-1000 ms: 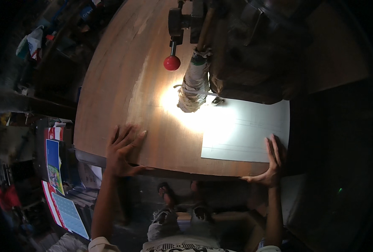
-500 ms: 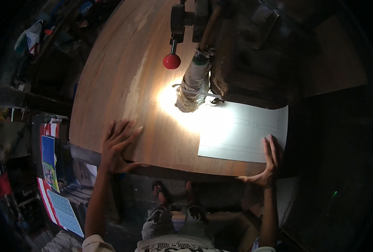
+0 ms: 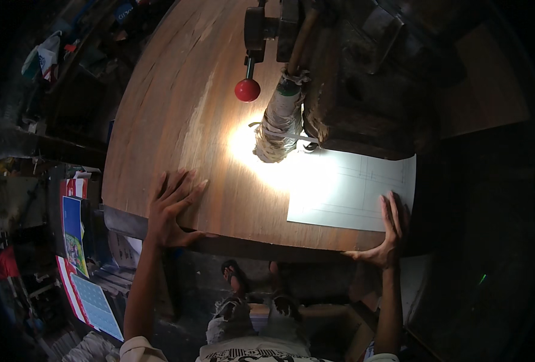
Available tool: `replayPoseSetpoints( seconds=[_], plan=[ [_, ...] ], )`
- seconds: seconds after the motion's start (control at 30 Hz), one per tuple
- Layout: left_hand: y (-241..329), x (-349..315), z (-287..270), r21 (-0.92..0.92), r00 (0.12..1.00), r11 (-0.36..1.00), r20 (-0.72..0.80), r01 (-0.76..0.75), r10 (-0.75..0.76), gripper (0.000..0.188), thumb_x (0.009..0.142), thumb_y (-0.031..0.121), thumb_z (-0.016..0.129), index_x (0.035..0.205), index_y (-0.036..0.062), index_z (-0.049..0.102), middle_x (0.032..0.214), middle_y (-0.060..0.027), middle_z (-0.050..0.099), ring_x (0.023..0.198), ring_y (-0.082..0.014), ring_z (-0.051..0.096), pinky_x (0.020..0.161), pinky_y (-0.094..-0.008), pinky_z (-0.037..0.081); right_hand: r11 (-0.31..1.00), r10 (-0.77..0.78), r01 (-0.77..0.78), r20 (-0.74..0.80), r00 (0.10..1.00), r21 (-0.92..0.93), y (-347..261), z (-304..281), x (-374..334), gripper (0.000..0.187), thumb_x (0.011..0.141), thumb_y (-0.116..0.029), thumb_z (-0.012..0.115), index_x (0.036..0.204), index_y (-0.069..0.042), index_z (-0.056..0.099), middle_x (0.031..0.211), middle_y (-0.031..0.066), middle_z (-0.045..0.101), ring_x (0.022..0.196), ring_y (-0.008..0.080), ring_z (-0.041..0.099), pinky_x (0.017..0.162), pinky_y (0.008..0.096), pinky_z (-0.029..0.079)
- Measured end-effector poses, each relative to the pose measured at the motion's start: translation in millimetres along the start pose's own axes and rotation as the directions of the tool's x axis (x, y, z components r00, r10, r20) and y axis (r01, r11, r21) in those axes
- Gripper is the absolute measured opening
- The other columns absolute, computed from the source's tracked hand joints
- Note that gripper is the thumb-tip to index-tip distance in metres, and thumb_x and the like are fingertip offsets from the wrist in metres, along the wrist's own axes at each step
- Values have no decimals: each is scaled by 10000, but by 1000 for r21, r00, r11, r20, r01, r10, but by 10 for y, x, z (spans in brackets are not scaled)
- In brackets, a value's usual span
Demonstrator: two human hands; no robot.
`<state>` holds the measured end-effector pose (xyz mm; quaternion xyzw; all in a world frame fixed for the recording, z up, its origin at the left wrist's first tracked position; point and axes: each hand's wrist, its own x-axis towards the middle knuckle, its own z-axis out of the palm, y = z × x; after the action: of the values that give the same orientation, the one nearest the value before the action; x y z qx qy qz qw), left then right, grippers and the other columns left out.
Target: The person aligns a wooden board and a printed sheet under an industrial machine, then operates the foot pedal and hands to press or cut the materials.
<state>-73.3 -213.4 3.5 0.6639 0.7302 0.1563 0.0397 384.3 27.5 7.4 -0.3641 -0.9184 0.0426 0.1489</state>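
A large wooden board (image 3: 153, 120) spreads out before me. My left hand (image 3: 172, 208) lies on it near the front left, fingers spread flat and thumb stretched along the front edge. At the right, a white sheet with thin drawn lines (image 3: 364, 193) lies on the board. My right hand (image 3: 389, 232) rests its outstretched fingers on the sheet's right end, with the thumb reaching left along the board's edge. Both hands are open. A lamp wrapped in pale material (image 3: 278, 123) shines brightly on the board and washes out the sheet's left part.
A red ball knob (image 3: 247, 90) on a dark metal lever hangs over the board beside the lamp. Dark machine parts (image 3: 364, 102) stand behind the sheet. At the left are a blue-and-white calendar sheet (image 3: 97, 304) and cluttered shelving. My feet and a floor-level box show below.
The whole view has shifted very slightly. Both hands, the sheet and the board keep their places relative to one another.
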Motion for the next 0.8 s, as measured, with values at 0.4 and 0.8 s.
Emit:
replayPoseSetpoints(
  seconds=[0.4,0.8],
  plan=[
    [10,8,-41,1,1000,1000,-13,-7,7,992,643,650,842,1465,145,609,1580,-157,496,1514,-356,392,1272,-576,156,1000,-22,22,5,1000,2,36,53,-23,1484,399,-901,820,1545,-34,451,1625,214,397,1515,389,360,1254,620,219],
    [11,12,-21,22,999,1000,-34,-6,7,1016,611,659,866,1451,142,621,1572,-151,508,1506,-357,405,1275,-568,159,999,-20,20,-4,1000,38,51,70,6,1478,411,-879,838,1553,-30,439,1630,217,389,1525,387,345,1260,623,201]
  ],
)
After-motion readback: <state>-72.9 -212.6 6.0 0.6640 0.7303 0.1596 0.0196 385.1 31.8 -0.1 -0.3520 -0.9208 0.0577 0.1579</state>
